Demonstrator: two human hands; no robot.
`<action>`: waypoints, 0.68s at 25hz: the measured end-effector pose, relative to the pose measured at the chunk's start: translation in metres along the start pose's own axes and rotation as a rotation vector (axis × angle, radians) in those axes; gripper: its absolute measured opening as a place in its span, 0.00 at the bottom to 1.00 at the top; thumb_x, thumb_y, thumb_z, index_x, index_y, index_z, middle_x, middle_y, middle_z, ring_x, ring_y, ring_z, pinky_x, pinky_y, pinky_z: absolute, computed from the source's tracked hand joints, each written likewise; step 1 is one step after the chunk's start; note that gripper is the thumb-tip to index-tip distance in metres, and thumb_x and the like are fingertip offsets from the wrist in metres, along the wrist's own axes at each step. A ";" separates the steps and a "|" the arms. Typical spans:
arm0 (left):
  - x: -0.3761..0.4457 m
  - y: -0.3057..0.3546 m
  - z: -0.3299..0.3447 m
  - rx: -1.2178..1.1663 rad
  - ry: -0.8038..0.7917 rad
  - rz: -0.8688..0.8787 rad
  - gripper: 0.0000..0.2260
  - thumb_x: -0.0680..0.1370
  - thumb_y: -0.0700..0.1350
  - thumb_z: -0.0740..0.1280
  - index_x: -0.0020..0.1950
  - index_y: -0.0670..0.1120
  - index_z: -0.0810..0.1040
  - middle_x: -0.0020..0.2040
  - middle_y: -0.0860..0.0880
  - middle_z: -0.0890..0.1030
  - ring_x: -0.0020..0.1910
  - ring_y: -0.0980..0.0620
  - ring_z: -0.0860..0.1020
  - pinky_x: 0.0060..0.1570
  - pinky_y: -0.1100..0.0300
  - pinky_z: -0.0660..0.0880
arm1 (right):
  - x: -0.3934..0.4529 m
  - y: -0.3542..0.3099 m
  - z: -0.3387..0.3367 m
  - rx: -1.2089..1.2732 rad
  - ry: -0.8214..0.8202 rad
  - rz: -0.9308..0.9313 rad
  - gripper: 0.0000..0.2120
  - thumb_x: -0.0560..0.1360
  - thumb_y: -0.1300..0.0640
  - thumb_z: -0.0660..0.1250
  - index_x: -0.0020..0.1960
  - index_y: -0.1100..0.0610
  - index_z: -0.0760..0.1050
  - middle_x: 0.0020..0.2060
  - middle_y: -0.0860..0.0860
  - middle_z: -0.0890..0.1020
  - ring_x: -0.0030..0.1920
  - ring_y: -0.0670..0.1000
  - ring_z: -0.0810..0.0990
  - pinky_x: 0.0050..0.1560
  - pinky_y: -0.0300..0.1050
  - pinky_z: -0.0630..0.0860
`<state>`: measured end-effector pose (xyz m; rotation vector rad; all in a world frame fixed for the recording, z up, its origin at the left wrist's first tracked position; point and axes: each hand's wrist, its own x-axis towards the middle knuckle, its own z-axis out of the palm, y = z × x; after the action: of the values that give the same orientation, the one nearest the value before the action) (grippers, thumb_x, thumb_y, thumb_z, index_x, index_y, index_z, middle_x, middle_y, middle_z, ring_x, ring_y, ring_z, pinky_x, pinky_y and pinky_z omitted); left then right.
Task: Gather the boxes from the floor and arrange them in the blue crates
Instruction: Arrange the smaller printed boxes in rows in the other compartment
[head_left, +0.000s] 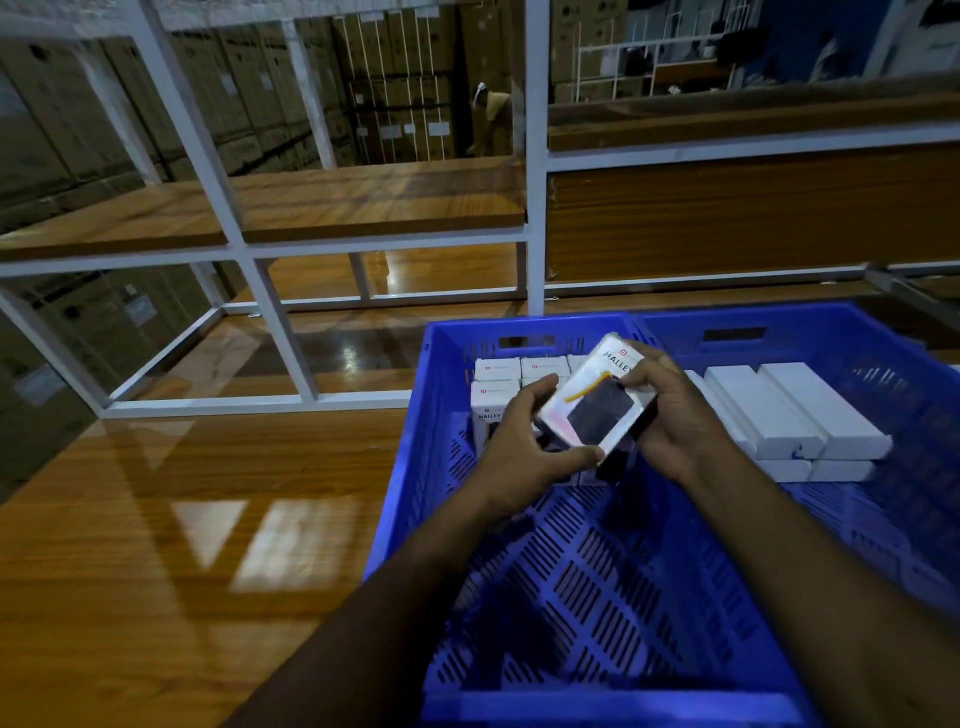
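Note:
A white box (597, 397) with a dark picture and the word HALLEY is held tilted above a blue slotted crate (410, 467). My left hand (524, 447) grips its lower left edge and my right hand (670, 415) grips its right side. Several matching white boxes (496, 387) stand in rows at the crate's far left corner. A second blue crate (810, 327) to the right holds a stack of plain white boxes (800, 415).
The crates rest on a glossy wooden surface (182, 519). A white metal rack (535, 208) with wooden shelves stands behind them. Stacked cardboard cartons (395, 78) fill the background, with a person (488, 114) among them.

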<state>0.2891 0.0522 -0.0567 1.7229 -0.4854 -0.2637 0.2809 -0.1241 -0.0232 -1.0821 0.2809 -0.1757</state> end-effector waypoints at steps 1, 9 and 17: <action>0.000 -0.002 0.002 0.005 -0.010 -0.018 0.41 0.67 0.48 0.81 0.76 0.53 0.64 0.71 0.52 0.72 0.67 0.51 0.75 0.64 0.51 0.77 | -0.001 -0.001 0.000 0.008 -0.011 -0.017 0.16 0.74 0.70 0.58 0.54 0.54 0.75 0.44 0.54 0.82 0.41 0.53 0.80 0.40 0.46 0.77; -0.004 -0.005 0.012 0.323 0.221 0.001 0.44 0.58 0.69 0.77 0.68 0.51 0.69 0.63 0.54 0.76 0.61 0.54 0.76 0.59 0.54 0.77 | -0.007 0.010 0.009 -0.217 -0.149 -0.164 0.22 0.73 0.75 0.62 0.58 0.53 0.76 0.59 0.53 0.79 0.58 0.55 0.81 0.48 0.47 0.81; 0.008 -0.026 0.004 0.356 0.560 -0.294 0.40 0.55 0.62 0.74 0.62 0.46 0.69 0.55 0.46 0.80 0.54 0.44 0.79 0.47 0.51 0.80 | -0.003 0.023 0.018 -0.361 -0.111 -0.080 0.16 0.77 0.60 0.69 0.65 0.58 0.74 0.59 0.53 0.80 0.59 0.52 0.80 0.54 0.43 0.78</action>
<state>0.2987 0.0489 -0.0820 2.1121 0.1449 0.1116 0.2839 -0.0979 -0.0352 -1.4571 0.1719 -0.1387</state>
